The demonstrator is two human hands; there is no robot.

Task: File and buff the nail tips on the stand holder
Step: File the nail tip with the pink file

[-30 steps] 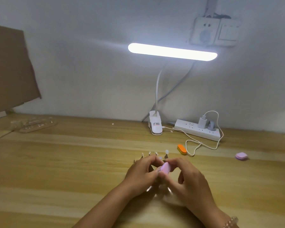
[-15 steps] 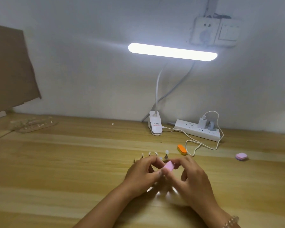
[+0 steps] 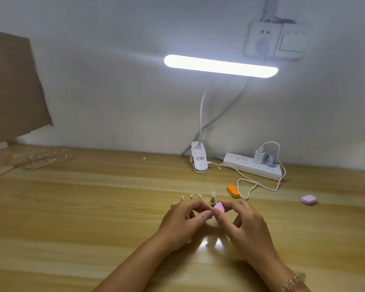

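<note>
The left hand (image 3: 183,220) and the right hand (image 3: 247,226) met over the near centre of the wooden desk (image 3: 72,207). The right hand's thumb and forefinger were clamped on a small pink buffer block (image 3: 220,207), with its pink face tilted up toward the camera. The block sat just in front of the stand holder (image 3: 212,200), which was largely hidden behind both hands. The left hand's fingers (image 3: 195,204) were curled in toward the holder, and the thumb tip lay just beside the block. It could not be determined whether those fingers gripped anything. Four nail tips (image 3: 213,193) stood upright in a row above the knuckles; the right-most stood tallest and closest to the block. A beaded bracelet (image 3: 293,281) circled the right wrist.

An orange buffer (image 3: 232,191) lay behind and to the right of the holder, beside a loop of white cable (image 3: 261,186). A second pink buffer (image 3: 308,200) lay well apart at the right. At the desk's rear edge stood a white clip lamp base (image 3: 199,160); its lit bar (image 3: 220,66) hung above. A power strip (image 3: 252,166) carrying a white charger (image 3: 258,157) lay just beside the base. A wall socket (image 3: 263,40) was mounted above. At the far left, cardboard (image 3: 13,87) leaned against the wall near a clear tray (image 3: 44,160) of small pieces.
</note>
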